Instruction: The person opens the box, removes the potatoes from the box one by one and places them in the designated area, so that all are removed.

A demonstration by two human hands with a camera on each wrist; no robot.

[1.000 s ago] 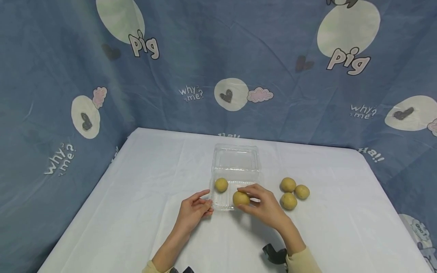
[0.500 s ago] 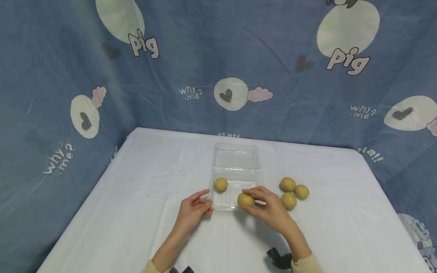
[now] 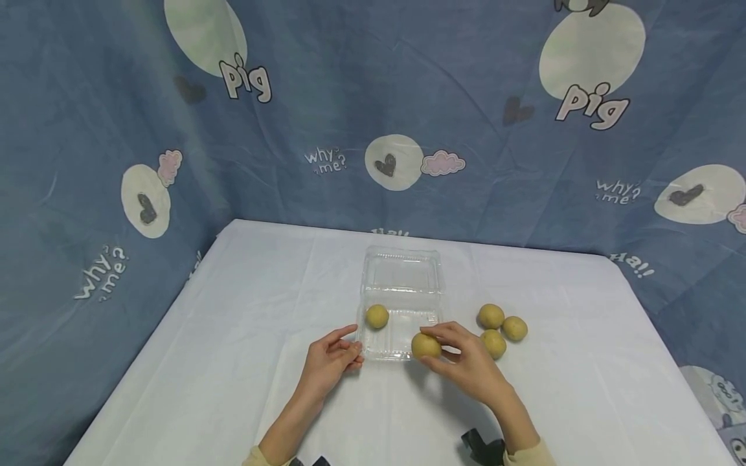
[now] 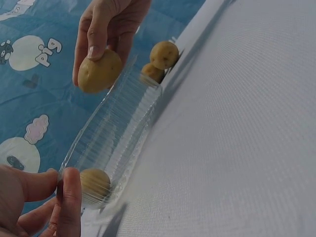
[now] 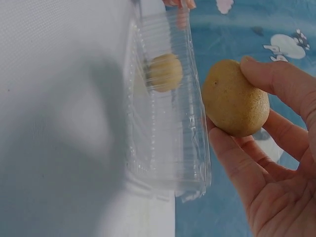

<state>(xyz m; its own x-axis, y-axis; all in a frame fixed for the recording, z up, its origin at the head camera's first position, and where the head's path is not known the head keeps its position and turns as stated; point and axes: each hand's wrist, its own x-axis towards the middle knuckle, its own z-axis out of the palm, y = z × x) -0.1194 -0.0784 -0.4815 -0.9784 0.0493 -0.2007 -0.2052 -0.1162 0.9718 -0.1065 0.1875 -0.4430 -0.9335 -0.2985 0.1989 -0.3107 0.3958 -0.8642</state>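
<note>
A clear plastic clamshell box [image 3: 402, 335] lies open on the white cloth, its lid [image 3: 403, 270] folded back away from me. One potato [image 3: 377, 316] sits in its base at the left. My left hand [image 3: 330, 360] pinches the box's near left rim between thumb and finger, as the left wrist view shows. In my right hand [image 3: 469, 366], thumb and fingertips hold another potato [image 5: 234, 101]. That potato is raised above the rim at the box's near right corner.
Three more potatoes [image 3: 491, 316] are grouped on the white-covered table [image 3: 583, 362] to the right of the box, close behind my right hand. A blue printed curtain [image 3: 326, 90] hangs along the table's back and left edges.
My right hand has drifted right and slightly toward me, carrying its potato from over the box's base to its near right corner. The left hand stays at the rim.
</note>
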